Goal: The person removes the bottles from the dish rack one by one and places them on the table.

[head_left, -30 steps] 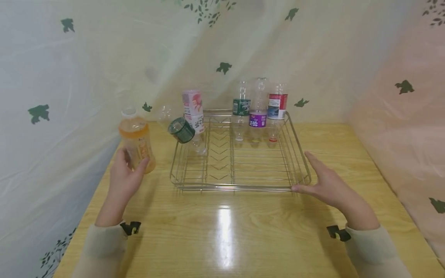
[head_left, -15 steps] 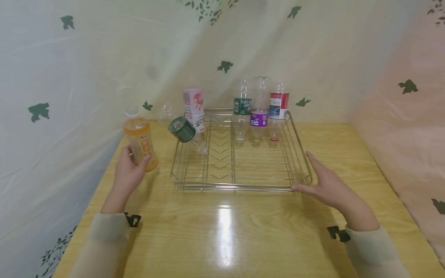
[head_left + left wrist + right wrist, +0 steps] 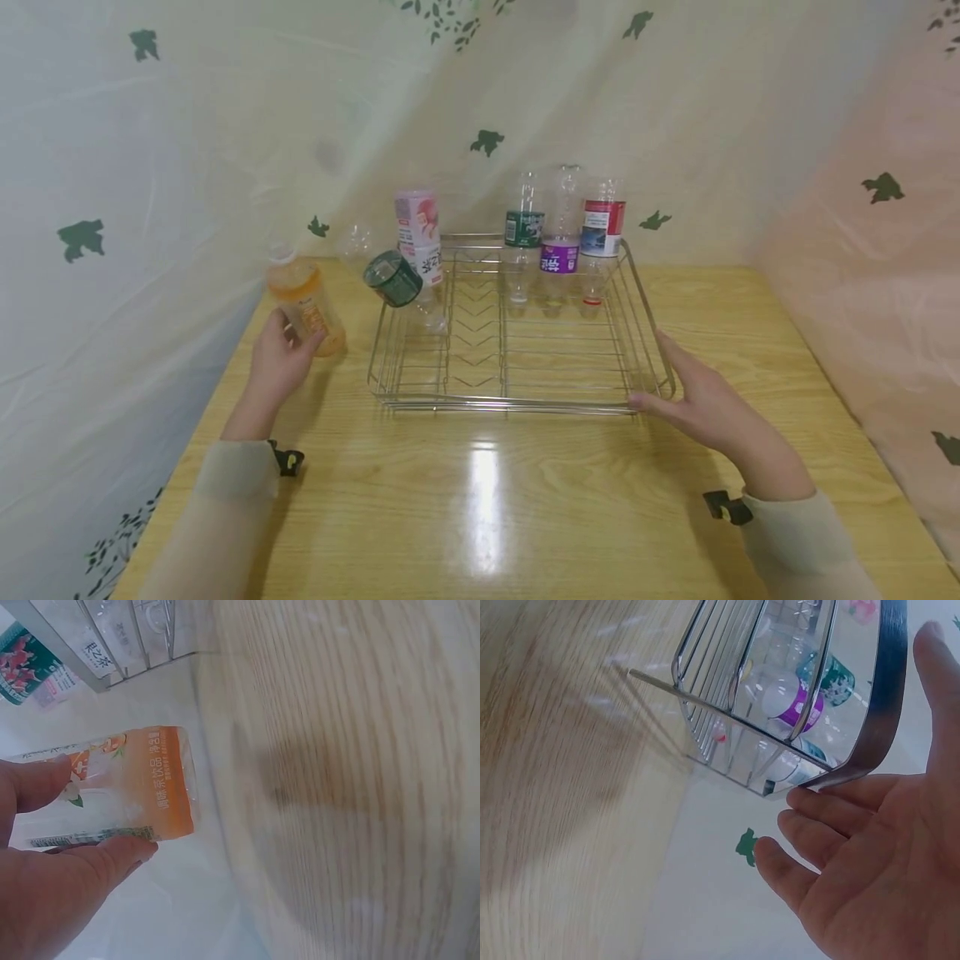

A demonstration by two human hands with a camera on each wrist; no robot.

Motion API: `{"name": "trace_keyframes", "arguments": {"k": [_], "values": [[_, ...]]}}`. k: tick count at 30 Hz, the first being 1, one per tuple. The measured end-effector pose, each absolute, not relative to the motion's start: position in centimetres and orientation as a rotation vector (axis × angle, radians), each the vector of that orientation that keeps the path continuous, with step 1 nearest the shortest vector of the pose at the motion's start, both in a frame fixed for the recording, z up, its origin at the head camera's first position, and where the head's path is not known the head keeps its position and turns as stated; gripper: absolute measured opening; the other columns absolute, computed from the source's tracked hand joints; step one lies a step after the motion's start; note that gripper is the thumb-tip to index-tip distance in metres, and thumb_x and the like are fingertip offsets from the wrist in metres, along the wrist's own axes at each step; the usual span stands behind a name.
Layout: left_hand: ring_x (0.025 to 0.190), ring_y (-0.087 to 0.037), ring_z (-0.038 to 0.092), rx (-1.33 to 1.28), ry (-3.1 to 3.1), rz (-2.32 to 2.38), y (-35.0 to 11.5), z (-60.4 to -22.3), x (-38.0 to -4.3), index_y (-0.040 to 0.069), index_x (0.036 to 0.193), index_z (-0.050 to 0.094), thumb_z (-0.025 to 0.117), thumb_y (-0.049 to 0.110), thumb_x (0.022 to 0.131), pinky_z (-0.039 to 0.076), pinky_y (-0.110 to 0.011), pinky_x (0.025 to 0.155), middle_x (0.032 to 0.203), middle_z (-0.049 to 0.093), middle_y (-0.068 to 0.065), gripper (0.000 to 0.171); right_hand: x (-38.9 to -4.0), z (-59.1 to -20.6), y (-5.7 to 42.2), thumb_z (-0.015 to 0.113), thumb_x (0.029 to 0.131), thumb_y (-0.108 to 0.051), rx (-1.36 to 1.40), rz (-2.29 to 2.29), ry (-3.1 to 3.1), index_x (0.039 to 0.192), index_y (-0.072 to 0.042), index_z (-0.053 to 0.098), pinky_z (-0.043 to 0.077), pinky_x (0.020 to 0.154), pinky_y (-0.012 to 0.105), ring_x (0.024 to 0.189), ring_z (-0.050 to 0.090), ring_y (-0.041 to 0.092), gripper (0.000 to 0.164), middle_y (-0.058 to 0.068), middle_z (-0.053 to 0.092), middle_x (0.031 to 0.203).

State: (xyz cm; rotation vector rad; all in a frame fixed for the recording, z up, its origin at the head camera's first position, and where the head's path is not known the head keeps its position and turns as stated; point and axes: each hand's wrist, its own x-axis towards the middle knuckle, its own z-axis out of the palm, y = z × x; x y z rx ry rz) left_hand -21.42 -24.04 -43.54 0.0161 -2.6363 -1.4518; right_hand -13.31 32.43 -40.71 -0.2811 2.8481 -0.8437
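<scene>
Left hand: we see the left hand (image 3: 277, 358) pinching the orange bottle (image 3: 303, 292) between thumb and fingers.
Orange bottle: tilted, neck up, near the left edge of the desk (image 3: 375, 500); we cannot tell whether its base touches.
Right hand: we see the right hand (image 3: 708, 408) with thumb and fingers spread about the near right corner of the wire rack (image 3: 502, 404).
Far right corner: we count a green-labelled bottle (image 3: 523, 229), a purple-labelled bottle (image 3: 559, 257) and a red-labelled bottle (image 3: 602, 227), upside down.
Far left corner: a pink bottle (image 3: 418, 225), upside down.
</scene>
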Motion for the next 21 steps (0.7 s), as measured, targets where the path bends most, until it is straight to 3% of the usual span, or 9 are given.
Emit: {"name": "trace_keyframes", "arguments": {"k": [21], "values": [[0.14, -0.053, 0.031, -0.033, -2.699, -1.474, -24.7, -44.8, -23.0, -0.007, 0.156, 0.019, 0.058, 0.008, 0.103, 0.033, -0.061, 0.112, 0.157, 0.027, -0.034, 0.067, -13.3, -40.6, 32.2, 0.067, 0.094, -0.057, -0.272, -0.838, 2.872, 0.164, -0.009, 0.001, 0.022, 0.111, 0.072, 0.144, 0.018, 0.055, 0.107, 0.026, 0.011, 0.165]]}}
